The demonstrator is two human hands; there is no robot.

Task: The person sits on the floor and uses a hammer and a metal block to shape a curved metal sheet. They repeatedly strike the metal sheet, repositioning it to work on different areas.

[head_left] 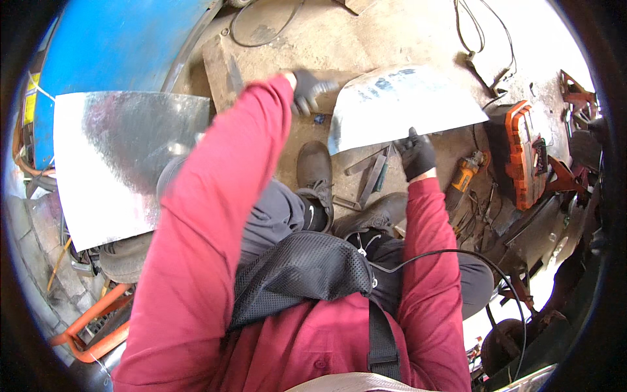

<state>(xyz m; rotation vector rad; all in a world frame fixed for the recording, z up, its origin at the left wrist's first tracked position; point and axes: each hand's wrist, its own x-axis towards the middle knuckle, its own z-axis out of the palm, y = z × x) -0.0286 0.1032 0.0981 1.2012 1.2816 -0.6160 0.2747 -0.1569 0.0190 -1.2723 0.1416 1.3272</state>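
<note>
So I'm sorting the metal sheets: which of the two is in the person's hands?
The curved sheet ahead of the shoes, gripped by both gloved hands, left and right. The flat sheet lies untouched at the left.

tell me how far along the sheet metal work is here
Already cut, it seems: one curved-edged metal sheet lies set aside at the person's left. In hand: a second curved sheet, gripped by the gloved right hand at its near edge and the gloved left hand at its far left edge. Left: unclear; metal strips and an orange power tool lie untouched on the floor.
</note>
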